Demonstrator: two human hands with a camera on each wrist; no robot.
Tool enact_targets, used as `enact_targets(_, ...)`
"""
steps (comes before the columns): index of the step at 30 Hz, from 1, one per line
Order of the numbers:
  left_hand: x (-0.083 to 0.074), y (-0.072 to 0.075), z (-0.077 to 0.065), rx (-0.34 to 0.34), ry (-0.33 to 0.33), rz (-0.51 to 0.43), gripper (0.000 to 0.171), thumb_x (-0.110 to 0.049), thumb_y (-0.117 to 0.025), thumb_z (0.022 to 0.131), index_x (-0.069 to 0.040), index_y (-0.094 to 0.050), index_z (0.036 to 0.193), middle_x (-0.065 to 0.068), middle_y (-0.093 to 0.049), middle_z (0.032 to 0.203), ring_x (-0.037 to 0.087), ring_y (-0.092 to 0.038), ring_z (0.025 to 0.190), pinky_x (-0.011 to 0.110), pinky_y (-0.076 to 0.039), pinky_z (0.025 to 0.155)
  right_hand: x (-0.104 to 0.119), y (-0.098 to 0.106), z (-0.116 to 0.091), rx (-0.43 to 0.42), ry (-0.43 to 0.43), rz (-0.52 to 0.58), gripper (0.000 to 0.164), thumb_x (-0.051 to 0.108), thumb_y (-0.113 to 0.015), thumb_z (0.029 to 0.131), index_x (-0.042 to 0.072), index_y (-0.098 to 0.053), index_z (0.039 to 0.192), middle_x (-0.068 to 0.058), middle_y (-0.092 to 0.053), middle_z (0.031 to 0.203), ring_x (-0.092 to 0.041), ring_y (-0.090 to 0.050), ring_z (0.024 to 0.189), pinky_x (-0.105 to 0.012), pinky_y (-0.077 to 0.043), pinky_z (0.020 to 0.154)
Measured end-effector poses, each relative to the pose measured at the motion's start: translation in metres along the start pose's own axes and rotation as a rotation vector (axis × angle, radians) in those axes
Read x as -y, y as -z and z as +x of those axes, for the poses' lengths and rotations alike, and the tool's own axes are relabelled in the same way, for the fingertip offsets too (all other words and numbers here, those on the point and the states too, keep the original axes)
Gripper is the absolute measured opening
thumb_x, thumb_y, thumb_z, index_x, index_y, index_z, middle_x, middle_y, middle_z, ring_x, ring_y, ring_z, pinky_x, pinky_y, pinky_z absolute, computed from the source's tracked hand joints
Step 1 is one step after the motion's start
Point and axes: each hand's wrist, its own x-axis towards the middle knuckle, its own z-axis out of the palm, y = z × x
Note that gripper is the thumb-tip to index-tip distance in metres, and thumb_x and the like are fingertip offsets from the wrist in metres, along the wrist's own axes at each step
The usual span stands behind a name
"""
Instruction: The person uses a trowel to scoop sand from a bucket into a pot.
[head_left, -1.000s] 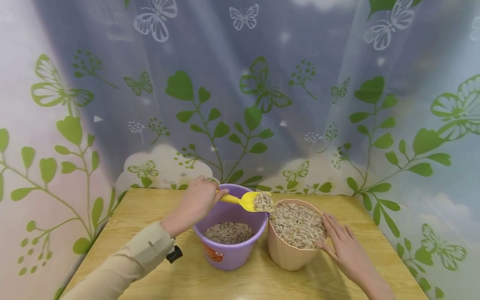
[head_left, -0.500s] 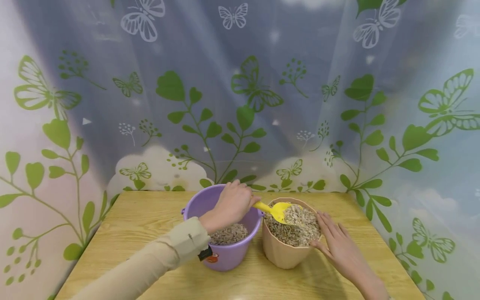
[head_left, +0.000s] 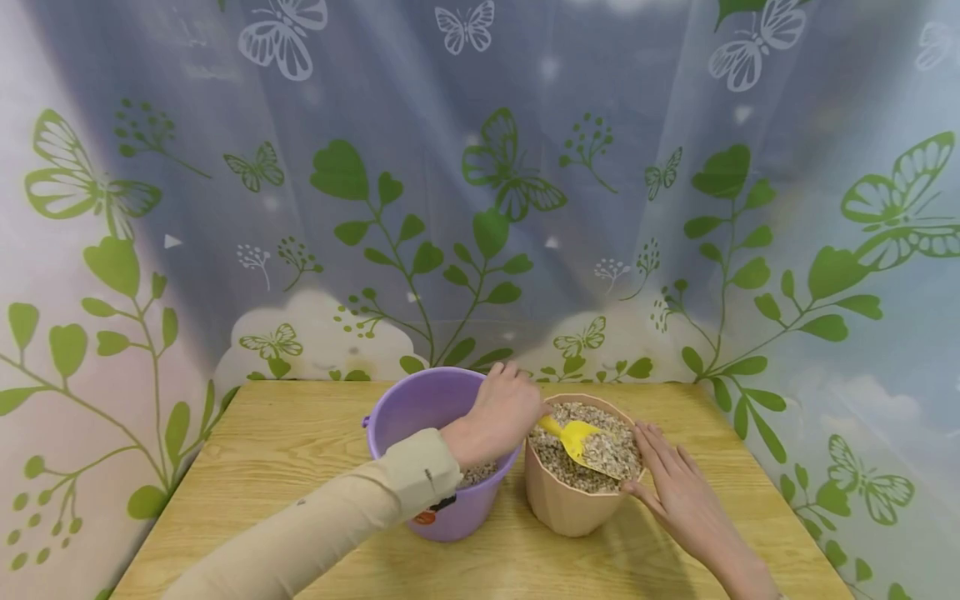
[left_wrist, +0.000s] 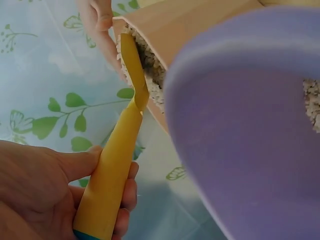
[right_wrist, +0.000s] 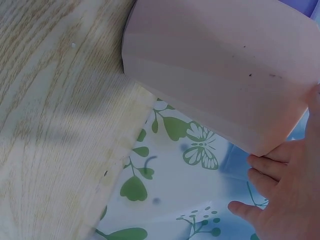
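Observation:
My left hand (head_left: 501, 414) grips the handle of a yellow toy shovel (head_left: 576, 437), reaching across the purple bucket. In the left wrist view the thumb and fingers curl round its handle (left_wrist: 112, 170). The shovel's blade lies tilted over the gravel (head_left: 573, 477) in the peach faceted pot (head_left: 566, 510), with pale grains on and around it. My right hand (head_left: 686, 504) rests its fairly straight fingers against the pot's right rim. The right wrist view shows fingertips touching the pot's edge. Inside the purple bucket (head_left: 401, 417) is more gravel, partly hidden by my left forearm.
Both containers stand close together on a wooden table (head_left: 292, 458). A curtain (head_left: 420, 183) printed with leaves and butterflies hangs behind and at both sides. The bucket's left handle lug (head_left: 366, 422) sticks out.
My left hand has moved right with the shovel, from above the bucket to over the pot, and the loaded blade has come down onto the gravel. My right hand stays at the pot's rim.

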Motion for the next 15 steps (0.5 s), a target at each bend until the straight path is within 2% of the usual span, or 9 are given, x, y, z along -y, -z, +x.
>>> enact_targets(4, 0.000, 0.005, 0.000, -0.031, -0.024, 0.047, 0.039, -0.050, -0.060, 0.098, -0.022, -0.068, 0.072, -0.007, -0.060, 0.074, 0.013, -0.041, 0.071, 0.026, -0.025, 0.065, 0.000, 0.000, 0.001, -0.001, 0.000, 0.008, 0.078, 0.045, -0.059, 0.100, 0.002, -0.028, 0.158, -0.022, -0.031, 0.161, -0.040, -0.029, 0.148, -0.059, -0.025, 0.117)
enact_targets(9, 0.004, 0.015, 0.000, 0.001, -0.055, 0.054, 0.043, -0.050, -0.056, 0.100, -0.021, -0.067, 0.071, -0.005, -0.065, 0.081, 0.014, -0.048, 0.080, 0.026, -0.031, 0.069, 0.000, -0.001, 0.002, -0.017, 0.020, 0.001, 0.079, 0.044, -0.060, 0.100, 0.003, -0.027, 0.158, -0.021, -0.032, 0.160, -0.042, -0.032, 0.146, -0.064, -0.030, 0.110)
enact_targets(15, 0.012, 0.024, -0.001, 0.009, -0.096, 0.073, 0.038, -0.049, -0.057, 0.099, -0.023, -0.075, 0.078, -0.006, -0.070, 0.088, 0.015, -0.051, 0.087, 0.027, -0.036, 0.074, -0.001, -0.001, 0.002, 0.007, 0.002, 0.024, 0.079, 0.044, -0.060, 0.100, 0.004, -0.025, 0.159, -0.022, -0.031, 0.161, -0.038, -0.026, 0.150, -0.065, -0.029, 0.111)
